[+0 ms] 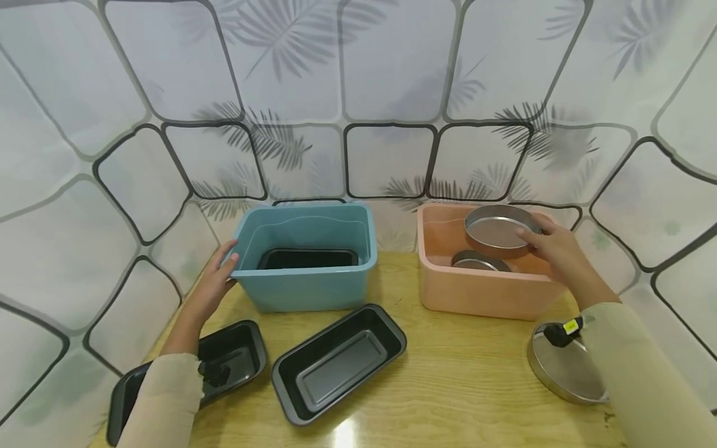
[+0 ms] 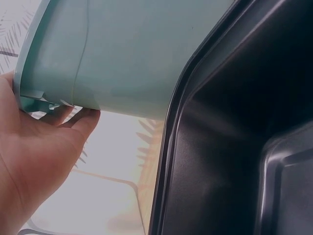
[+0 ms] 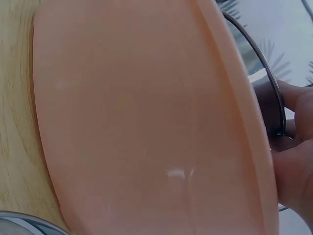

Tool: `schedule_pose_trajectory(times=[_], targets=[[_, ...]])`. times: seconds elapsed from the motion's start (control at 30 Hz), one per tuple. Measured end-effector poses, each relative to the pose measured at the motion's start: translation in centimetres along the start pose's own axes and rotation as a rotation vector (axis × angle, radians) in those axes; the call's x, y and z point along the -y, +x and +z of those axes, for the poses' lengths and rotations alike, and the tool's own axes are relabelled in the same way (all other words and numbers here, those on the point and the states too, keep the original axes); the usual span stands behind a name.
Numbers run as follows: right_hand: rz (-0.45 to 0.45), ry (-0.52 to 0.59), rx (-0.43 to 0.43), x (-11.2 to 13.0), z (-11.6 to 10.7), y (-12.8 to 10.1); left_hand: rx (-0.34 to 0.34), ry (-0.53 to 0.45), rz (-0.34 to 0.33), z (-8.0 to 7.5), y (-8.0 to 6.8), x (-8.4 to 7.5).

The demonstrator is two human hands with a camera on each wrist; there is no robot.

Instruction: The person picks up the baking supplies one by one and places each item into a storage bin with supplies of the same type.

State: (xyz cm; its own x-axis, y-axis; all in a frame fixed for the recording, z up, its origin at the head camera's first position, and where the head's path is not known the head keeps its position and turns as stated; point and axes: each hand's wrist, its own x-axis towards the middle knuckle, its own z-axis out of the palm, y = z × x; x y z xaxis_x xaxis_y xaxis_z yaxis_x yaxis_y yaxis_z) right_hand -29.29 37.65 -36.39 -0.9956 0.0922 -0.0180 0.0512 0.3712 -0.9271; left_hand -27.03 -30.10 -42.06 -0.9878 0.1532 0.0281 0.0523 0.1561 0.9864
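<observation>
At the left end of the blue bin [image 1: 305, 289], my left hand [image 1: 211, 283] grips the rim, thumb on top and fingers beneath the lip, as the left wrist view shows. A dark loaf pan [image 1: 308, 258] lies inside that bin. My right hand [image 1: 551, 246] pinches a round metal cake pan [image 1: 498, 227] by its right side, holding it over the opening of the peach bin [image 1: 487, 292]. Lower in the peach bin sits another round cake pan [image 1: 478, 261], partly hidden by the front wall. In the right wrist view the bin's wall covers much of the held pan.
One loaf pan [image 1: 342, 367] lies at an angle on the wooden table [image 1: 448, 379] before the blue bin. Further dark loaf pans [image 1: 246, 358] lie under my left forearm. A round cake pan [image 1: 566, 373] rests by my right sleeve. Patterned curtain [image 1: 386, 162] surrounds the table.
</observation>
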Motion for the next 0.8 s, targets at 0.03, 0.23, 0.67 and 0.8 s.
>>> schedule_pose_trajectory(times=[0.03,0.23,0.67,0.8], targets=[[0.001,-0.011,0.009,-0.1,0.1,0.3,-0.002,-0.001,-0.002,0.0,0.0,0.0],[0.042,-0.082,0.127,-0.9,-0.1,1.8,-0.006,-0.013,0.002,0.0,-0.2,-0.1],[0.014,-0.059,0.302,-2.4,-0.2,3.9,-0.023,-0.011,0.005,0.0,-0.1,0.2],[0.014,-0.131,0.332,-2.7,-0.1,4.1,-0.030,-0.010,0.002,0.0,0.0,0.1]])
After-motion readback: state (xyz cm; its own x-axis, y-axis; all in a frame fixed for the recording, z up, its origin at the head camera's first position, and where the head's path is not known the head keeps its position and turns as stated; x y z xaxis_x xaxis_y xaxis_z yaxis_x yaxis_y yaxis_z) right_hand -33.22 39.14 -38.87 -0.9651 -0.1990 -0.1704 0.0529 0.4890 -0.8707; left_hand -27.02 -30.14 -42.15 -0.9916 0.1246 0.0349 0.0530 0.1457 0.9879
